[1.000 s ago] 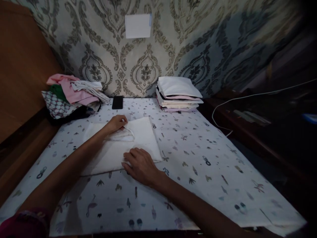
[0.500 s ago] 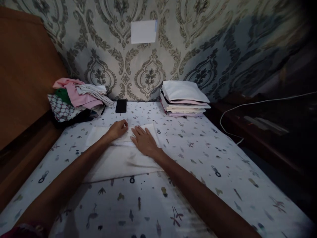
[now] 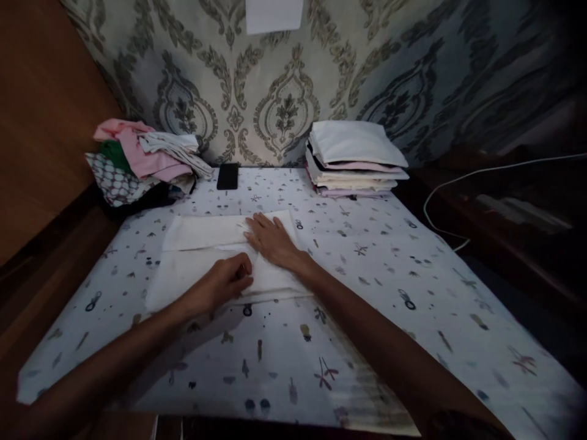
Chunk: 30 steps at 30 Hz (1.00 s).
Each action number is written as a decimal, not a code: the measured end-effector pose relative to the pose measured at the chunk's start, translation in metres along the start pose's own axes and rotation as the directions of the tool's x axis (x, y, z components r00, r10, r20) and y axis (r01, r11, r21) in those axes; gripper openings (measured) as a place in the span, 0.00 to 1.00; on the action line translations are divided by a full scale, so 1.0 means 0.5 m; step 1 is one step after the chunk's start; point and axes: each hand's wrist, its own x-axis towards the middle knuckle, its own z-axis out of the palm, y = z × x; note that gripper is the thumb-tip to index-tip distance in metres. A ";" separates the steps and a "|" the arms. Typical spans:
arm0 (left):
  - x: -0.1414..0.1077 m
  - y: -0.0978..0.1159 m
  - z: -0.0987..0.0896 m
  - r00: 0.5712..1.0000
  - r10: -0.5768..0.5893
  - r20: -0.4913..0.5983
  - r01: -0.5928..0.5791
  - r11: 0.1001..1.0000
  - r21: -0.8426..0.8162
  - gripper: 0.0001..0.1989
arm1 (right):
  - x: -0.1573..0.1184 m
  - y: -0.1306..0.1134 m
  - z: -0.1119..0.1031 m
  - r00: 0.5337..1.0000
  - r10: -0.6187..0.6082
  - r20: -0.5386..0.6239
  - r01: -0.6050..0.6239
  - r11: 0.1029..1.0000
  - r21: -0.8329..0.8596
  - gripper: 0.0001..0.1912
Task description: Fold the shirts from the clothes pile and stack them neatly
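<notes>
A white cloth [image 3: 197, 232], folded in layers, lies on the patterned bed sheet in front of me, with a crease running across it. My right hand [image 3: 273, 241] rests palm down on its far right part, fingers stretched out. Nearer to me, my left hand [image 3: 224, 282] is over the cloth's near edge with its fingers curled in. Whether any fabric is between those fingertips is hidden from view.
A neat stack of folded clothes [image 3: 358, 146] stands at the back right. At the back left is a loose heap of clothes [image 3: 137, 159], beside a black phone [image 3: 228, 176]. A white cable [image 3: 440, 189] hangs past the right edge of the bed.
My left hand has come back from the cloth's far part toward its near edge. The right hand stays flat on the cloth. The view has tilted down slightly.
</notes>
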 end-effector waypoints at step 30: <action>0.038 0.014 -0.055 0.975 0.070 -0.213 0.047 0.865 0.499 0.29 | -0.002 0.011 0.009 0.998 -0.061 0.002 0.061 0.998 -0.025 0.28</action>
